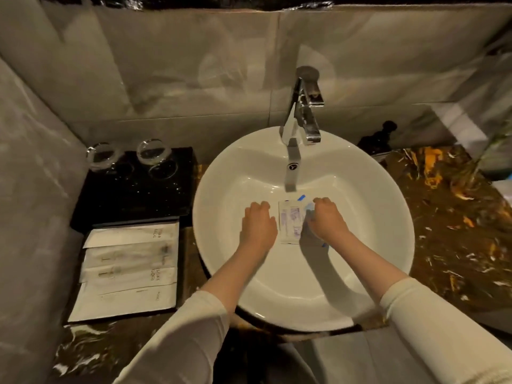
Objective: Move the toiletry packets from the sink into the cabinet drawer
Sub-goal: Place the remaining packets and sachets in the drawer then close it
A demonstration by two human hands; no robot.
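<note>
Toiletry packets [290, 223] sit in the white round sink [221, 189], flat on the basin floor just below the chrome faucet [300, 120] spout; I see one white packet with printed text clearly, plus a bluish piece at its right edge under the right hand [327, 217]. I read the right hand's fingers as curled down onto that right edge, blue showing between them, so it looks like a pinch on the packets. Left hand [257, 225] is just left of the packets, knuckles up, fingers curled under; I can't tell if it touches or holds anything. Both forearms reach into the basin, cream sleeves [177, 336] pushed up past the wrists. Left of the sink I see a black tray [133, 189] with two upturned glasses [151, 153] at the back and a row of white wrapped amenity packs [130, 270] in front. Countertop [457, 231] is dark marble with orange veining; a small dark object near the wall on the right is too blurred to identify.
</note>
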